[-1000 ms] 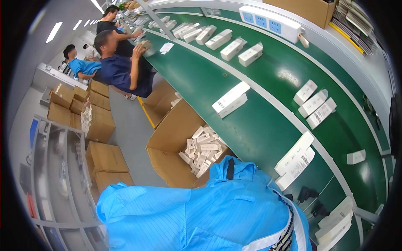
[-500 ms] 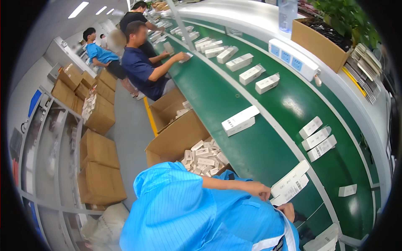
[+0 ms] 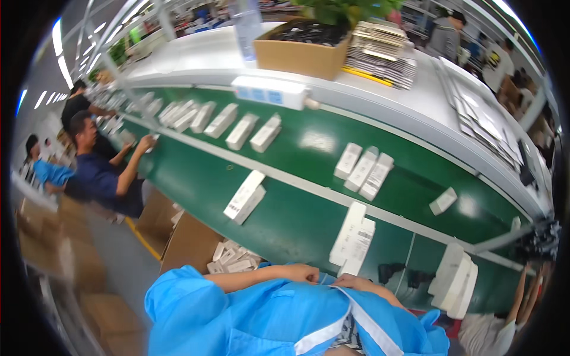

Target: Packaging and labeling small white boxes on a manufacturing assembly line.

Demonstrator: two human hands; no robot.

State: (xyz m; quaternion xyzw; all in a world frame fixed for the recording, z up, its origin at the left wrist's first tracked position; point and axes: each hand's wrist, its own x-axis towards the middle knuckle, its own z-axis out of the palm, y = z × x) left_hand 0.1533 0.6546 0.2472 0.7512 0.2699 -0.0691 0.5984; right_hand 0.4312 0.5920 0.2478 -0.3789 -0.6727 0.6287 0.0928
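Observation:
My left hand (image 3: 304,273) is held close in front of my blue work shirt, its fingers curled in. Beside it, my right hand (image 3: 351,281) is also curled, at the near end of a white carton (image 3: 352,238) lying on the green work surface. The carton appears partly flattened, with a long flap. Whatever the fingers hold, if anything, is hidden. Farther left lies another white carton (image 3: 244,197) with a raised flap. Several flat white cartons (image 3: 454,280) are stacked to the right of my hands.
White boxes (image 3: 240,131) stand in a row on the far green strip, with three more boxes (image 3: 363,171) and a small one (image 3: 443,201) farther right. A cardboard box of small white boxes (image 3: 233,258) sits at lower left. A co-worker (image 3: 107,166) works at left.
My view has swung right, bringing the stacked cartons and people at right into sight. My left hand has drawn away from the white carton toward my shirt.

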